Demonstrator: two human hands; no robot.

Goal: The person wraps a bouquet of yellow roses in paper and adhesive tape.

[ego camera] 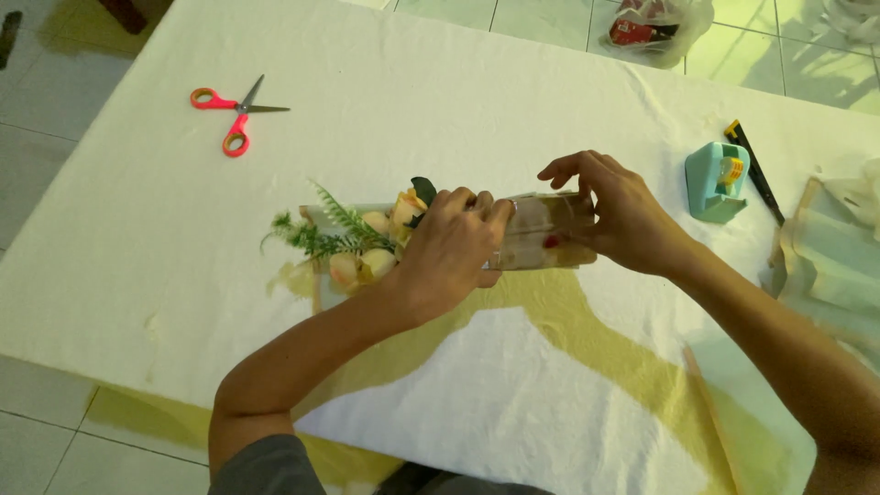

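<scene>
The left hand [449,246] is closed around the wrapped stems of a small bouquet [367,243]. The right hand [612,213] pinches the far end of the clear and brown wrapping [543,240]. The bundle lies on the white bench [458,110], near its middle. I judge that the wrap is being held tight around the stems; fixing it would need one hand free, since the tape dispenser [716,181] stands to the right and the scissors [234,115] are well apart to the left.
</scene>
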